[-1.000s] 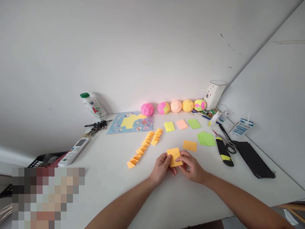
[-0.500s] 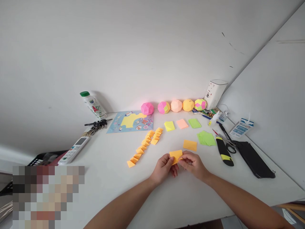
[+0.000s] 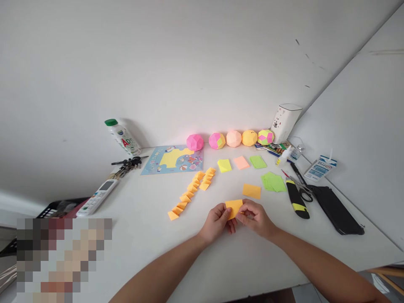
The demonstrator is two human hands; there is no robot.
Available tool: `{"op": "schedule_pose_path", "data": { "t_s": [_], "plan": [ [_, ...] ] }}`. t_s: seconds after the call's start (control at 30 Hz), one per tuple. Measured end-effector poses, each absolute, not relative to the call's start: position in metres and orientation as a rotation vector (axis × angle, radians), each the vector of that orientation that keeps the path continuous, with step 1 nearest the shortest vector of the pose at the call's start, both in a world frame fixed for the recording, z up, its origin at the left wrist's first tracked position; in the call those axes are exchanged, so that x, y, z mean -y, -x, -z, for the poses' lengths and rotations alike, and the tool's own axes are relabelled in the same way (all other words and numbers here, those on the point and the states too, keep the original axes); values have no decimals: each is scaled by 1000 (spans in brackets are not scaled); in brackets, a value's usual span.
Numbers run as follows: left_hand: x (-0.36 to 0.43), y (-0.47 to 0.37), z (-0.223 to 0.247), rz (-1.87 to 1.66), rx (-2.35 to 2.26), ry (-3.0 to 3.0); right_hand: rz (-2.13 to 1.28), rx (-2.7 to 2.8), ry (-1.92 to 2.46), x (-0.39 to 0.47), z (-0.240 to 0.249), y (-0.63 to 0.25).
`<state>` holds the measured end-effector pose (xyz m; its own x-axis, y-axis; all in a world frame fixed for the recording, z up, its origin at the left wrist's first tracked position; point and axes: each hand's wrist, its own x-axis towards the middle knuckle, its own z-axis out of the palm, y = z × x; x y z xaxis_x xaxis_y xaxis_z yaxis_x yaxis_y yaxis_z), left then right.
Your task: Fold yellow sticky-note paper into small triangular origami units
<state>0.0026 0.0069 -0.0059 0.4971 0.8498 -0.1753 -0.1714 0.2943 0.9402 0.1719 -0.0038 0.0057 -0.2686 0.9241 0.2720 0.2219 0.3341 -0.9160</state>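
From my remote seat I see the left hand (image 3: 216, 221) and right hand (image 3: 257, 217) both pinching one orange paper (image 3: 232, 205) between them, left thumb on its face. Around it: green-capped bottle (image 3: 124, 141) at 10 o'clock – contents hidden; black pouch (image 3: 336, 210) at 3, same; black basket (image 3: 49, 209) at 9 – something greyish inside, I can't tell what.

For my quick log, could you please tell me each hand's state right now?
Left hand: closed, holding the orange paper.
Right hand: closed, pinching the same paper's other side.
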Motion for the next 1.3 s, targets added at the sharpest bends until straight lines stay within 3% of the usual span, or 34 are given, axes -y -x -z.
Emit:
{"op": "schedule_pose_path", "data": {
  "t_s": [0.6,0.93,1.3],
  "plan": [
    [-8,-4,9,-806,-810,-998,-1026,1830,1010,0,-13,-181],
    [-10,2,5,-774,-680,-1014,-1265,1475,1152,2,-10,-174],
    [-9,1,5,-712,-650,-1064,-1043,1577,1102,2,-6,-175]
  ]
}}
